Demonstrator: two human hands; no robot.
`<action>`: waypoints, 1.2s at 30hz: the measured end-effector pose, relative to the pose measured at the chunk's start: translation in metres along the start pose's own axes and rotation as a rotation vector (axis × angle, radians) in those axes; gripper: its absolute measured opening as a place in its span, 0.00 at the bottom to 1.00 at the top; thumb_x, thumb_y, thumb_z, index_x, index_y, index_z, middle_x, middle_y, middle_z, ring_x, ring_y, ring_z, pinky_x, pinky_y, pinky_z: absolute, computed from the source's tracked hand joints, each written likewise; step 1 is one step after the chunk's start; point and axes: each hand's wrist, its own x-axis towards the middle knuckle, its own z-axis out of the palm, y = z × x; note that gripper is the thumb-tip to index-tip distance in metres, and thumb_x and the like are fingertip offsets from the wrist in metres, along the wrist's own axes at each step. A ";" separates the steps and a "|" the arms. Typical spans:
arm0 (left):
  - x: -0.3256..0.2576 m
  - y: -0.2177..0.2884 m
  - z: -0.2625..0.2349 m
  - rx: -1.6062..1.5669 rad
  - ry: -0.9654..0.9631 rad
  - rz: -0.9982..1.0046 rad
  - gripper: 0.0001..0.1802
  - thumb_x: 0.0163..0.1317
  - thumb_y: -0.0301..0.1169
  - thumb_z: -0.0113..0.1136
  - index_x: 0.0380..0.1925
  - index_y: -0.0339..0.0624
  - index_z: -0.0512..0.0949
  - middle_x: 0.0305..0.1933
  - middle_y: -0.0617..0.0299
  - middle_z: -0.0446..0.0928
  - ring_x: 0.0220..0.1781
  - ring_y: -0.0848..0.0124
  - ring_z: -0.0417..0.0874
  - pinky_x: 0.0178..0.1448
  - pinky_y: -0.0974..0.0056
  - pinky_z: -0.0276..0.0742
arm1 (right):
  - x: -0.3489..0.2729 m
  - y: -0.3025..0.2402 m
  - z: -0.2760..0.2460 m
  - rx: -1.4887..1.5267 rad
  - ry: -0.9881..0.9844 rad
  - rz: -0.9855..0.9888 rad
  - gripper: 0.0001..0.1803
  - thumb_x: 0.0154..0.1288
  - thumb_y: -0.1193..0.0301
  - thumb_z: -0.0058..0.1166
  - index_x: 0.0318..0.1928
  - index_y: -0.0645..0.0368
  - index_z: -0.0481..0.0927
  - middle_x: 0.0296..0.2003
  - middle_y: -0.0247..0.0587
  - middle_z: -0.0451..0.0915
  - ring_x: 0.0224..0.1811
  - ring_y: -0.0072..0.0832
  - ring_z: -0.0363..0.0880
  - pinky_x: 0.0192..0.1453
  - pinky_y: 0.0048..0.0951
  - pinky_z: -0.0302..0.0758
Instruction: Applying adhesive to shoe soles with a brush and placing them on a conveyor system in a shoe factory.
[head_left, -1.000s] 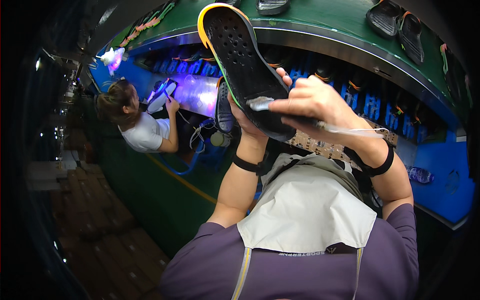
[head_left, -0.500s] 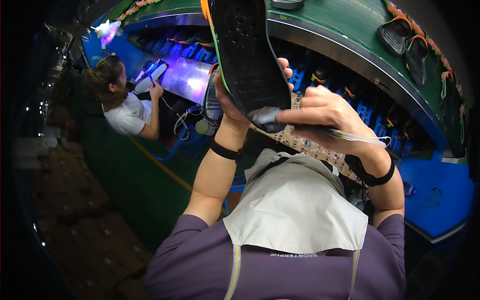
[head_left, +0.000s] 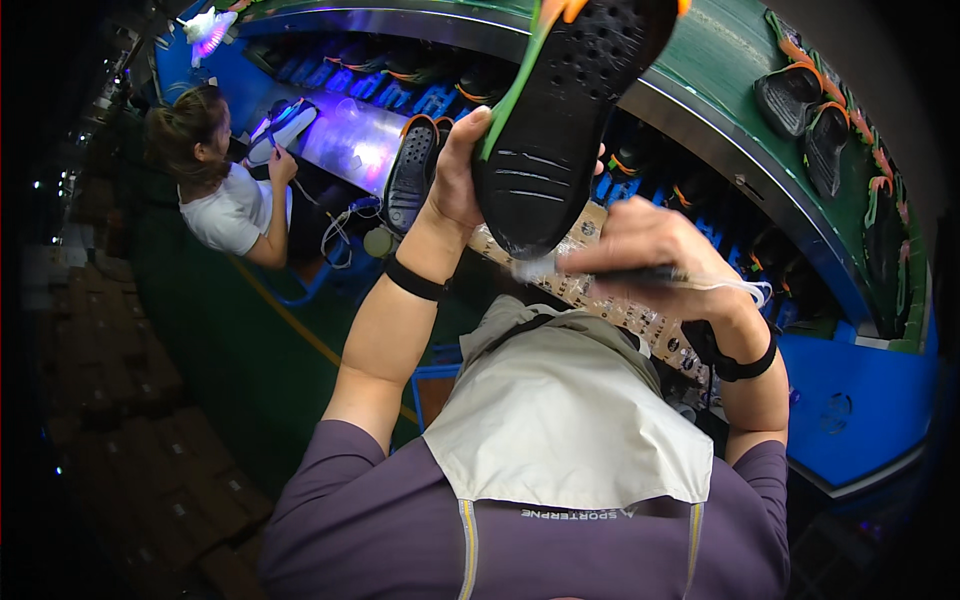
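Note:
My left hand (head_left: 462,180) grips a black shoe sole (head_left: 545,150), holding it up with its toe end pointing down toward me. The sole has round holes, a few cross grooves, and green and orange edging. My right hand (head_left: 650,255), smeared by motion, is closed on a brush (head_left: 540,268) with a pale tip. That tip lies at the sole's lower end; whether it touches is too blurred to tell. A clear thin tube (head_left: 745,290) trails from the brush's rear, past my right wrist.
A green conveyor belt (head_left: 720,60) with a metal edge curves across the far side, carrying black soles (head_left: 788,98). Blue racks with more soles sit beneath it. A patterned brown surface (head_left: 640,335) lies below my hands. To the left, a person (head_left: 225,190) works on a shoe near a lit metal tabletop (head_left: 345,145).
The sole has shifted right, and its toe end now shows more fully. The brush tip has moved from the sole's face to its lower edge. At left, the person still works on the shoe.

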 end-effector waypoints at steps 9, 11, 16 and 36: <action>0.014 -0.003 -0.008 -0.056 -0.042 -0.084 0.56 0.71 0.70 0.43 0.75 0.24 0.63 0.66 0.28 0.76 0.64 0.40 0.84 0.67 0.43 0.85 | -0.002 0.009 -0.009 0.026 0.100 0.012 0.16 0.55 0.78 0.72 0.46 0.55 0.91 0.31 0.39 0.87 0.34 0.38 0.81 0.45 0.37 0.77; 0.011 -0.012 -0.010 -0.151 -0.041 -0.050 0.58 0.69 0.73 0.43 0.75 0.25 0.63 0.67 0.28 0.75 0.64 0.40 0.83 0.67 0.41 0.84 | -0.002 0.009 -0.006 0.100 0.257 0.074 0.14 0.57 0.77 0.70 0.45 0.57 0.91 0.30 0.38 0.86 0.31 0.31 0.81 0.39 0.32 0.77; 0.012 -0.033 -0.016 -0.504 -0.095 0.094 0.62 0.64 0.77 0.51 0.75 0.26 0.62 0.71 0.32 0.70 0.70 0.42 0.78 0.70 0.37 0.81 | 0.006 0.022 0.039 -0.090 0.585 0.117 0.15 0.61 0.76 0.73 0.49 0.58 0.90 0.32 0.39 0.84 0.34 0.34 0.80 0.41 0.32 0.76; 0.014 -0.022 -0.037 -0.142 -0.060 -0.245 0.41 0.80 0.57 0.43 0.73 0.27 0.68 0.65 0.35 0.80 0.62 0.50 0.87 0.67 0.51 0.85 | 0.000 0.021 0.026 -0.160 -0.047 -0.049 0.20 0.58 0.74 0.73 0.52 0.56 0.89 0.36 0.39 0.84 0.44 0.41 0.80 0.50 0.42 0.75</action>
